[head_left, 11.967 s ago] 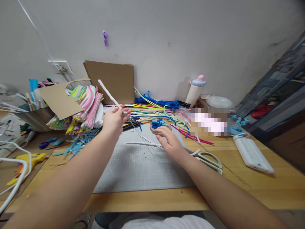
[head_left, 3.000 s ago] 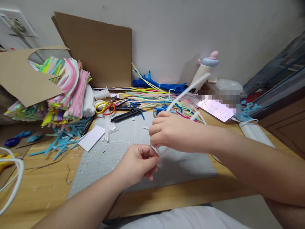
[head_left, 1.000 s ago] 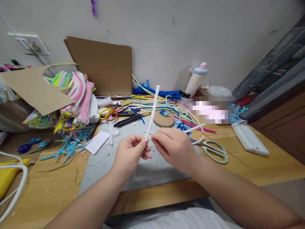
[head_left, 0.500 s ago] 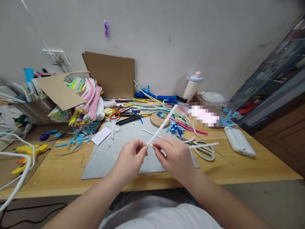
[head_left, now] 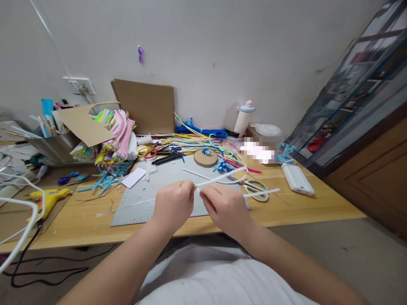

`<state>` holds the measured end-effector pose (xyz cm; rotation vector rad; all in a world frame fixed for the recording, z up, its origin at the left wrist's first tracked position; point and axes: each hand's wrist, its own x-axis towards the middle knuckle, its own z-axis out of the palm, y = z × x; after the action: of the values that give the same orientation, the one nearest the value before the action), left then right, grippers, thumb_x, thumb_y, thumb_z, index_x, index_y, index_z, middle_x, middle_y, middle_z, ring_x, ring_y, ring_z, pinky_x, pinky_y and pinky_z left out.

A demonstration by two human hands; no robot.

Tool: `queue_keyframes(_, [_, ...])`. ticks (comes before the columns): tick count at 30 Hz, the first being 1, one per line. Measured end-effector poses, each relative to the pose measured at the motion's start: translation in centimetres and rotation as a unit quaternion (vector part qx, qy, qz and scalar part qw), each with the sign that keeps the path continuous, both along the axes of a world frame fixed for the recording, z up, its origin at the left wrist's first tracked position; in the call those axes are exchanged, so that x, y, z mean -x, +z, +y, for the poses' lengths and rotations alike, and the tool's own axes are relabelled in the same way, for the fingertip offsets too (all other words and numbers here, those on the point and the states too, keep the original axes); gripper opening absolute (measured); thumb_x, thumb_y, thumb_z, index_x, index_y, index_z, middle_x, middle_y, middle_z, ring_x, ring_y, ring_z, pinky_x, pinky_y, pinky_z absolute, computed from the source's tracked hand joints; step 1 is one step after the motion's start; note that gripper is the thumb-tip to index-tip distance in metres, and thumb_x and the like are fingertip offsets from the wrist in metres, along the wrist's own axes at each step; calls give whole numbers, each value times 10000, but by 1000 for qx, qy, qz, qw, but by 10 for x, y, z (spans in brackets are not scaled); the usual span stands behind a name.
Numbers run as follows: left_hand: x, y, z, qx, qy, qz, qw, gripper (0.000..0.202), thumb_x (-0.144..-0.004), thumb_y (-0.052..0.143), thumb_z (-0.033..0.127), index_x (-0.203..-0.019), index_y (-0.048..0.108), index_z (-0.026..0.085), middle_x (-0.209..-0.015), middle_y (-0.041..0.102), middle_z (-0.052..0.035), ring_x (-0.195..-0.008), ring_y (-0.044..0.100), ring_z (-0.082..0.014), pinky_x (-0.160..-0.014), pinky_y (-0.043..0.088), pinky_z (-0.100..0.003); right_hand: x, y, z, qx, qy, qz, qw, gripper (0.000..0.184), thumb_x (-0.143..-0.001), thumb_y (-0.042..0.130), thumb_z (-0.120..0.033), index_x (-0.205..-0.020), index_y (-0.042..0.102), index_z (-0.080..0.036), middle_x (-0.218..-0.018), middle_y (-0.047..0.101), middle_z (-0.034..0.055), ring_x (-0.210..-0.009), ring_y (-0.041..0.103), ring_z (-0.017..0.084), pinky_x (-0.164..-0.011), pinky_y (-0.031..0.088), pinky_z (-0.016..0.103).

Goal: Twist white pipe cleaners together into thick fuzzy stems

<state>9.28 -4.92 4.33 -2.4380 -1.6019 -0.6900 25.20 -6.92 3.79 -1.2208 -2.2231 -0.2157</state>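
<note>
Over the grey cutting mat (head_left: 135, 210), my left hand (head_left: 174, 204) and my right hand (head_left: 226, 207) are close together, fingers closed. Both pinch a white pipe cleaner (head_left: 224, 176) where it bends between them. One length slants up to the right from the fingertips; another white end (head_left: 263, 192) sticks out beyond my right hand. The fingers hide the bend itself. Behind the hands another thin white strip lies on the mat. Scissors with pale green handles (head_left: 265, 195) rest right of my right hand, their blades partly covered by white strips.
A round cardboard disc (head_left: 203, 160) and blue pipe-cleaner pieces (head_left: 223, 165) sit at the mat's back. Behind lie many coloured pipe cleaners and a black cutter (head_left: 167, 159). A yellow glue gun (head_left: 52, 198) lies left, a white power bank (head_left: 298, 180) right, a bottle (head_left: 244, 120) at the wall.
The pipe cleaner's upper length has tipped down to the right, from steep to shallow. My left hand has rolled so its back shows more. The camera view has shifted somewhat.
</note>
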Motion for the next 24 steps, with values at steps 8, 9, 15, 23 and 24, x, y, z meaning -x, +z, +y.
queue_keyframes(8, [28, 13, -14, -115, -270, 147, 945, 166, -828, 444, 97, -738, 558, 177, -638, 611, 1, -572, 559, -156, -538, 343, -295, -19, 49, 24, 92, 198, -86, 972, 161, -869, 507, -176, -773, 631, -212, -777, 636, -16, -736, 521, 127, -667, 299, 274])
queue_keyframes(9, [31, 15, -17, -116, -291, 122, 942, 151, -831, 450, 98, -765, 563, 173, -658, 625, 0, -587, 569, -149, -546, 355, -287, -20, 53, 28, 136, 240, -72, 959, 157, -869, 511, -174, -781, 636, -210, -784, 641, -20, -743, 534, 117, -680, 318, 261])
queue_keyframes(15, [36, 18, -31, -46, -256, -156, 953, 63, -806, 560, 133, -780, 566, 190, -659, 652, 28, -576, 580, -94, -559, 411, -209, -12, 52, 41, 418, 339, 83, 838, 126, -838, 511, -169, -856, 633, -142, -732, 613, -1, -684, 550, 97, -624, 416, 196])
queue_keyframes(23, [34, 18, -18, -12, -98, -254, 962, 63, -820, 560, 184, -779, 606, 195, -638, 631, 35, -562, 562, -92, -542, 411, -199, 16, 18, 9, 183, 171, 191, 949, 170, -871, 447, -192, -826, 605, -147, -669, 541, 0, -586, 454, 97, -560, 356, 222])
queue_keyframes(24, [34, 18, -15, -29, -90, -226, 969, 61, -822, 558, 188, -788, 608, 194, -660, 640, 28, -593, 574, -103, -563, 415, -207, 19, 17, 6, 138, 158, 157, 965, 170, -870, 434, -172, -824, 596, -145, -693, 554, 13, -620, 473, 110, -591, 359, 235])
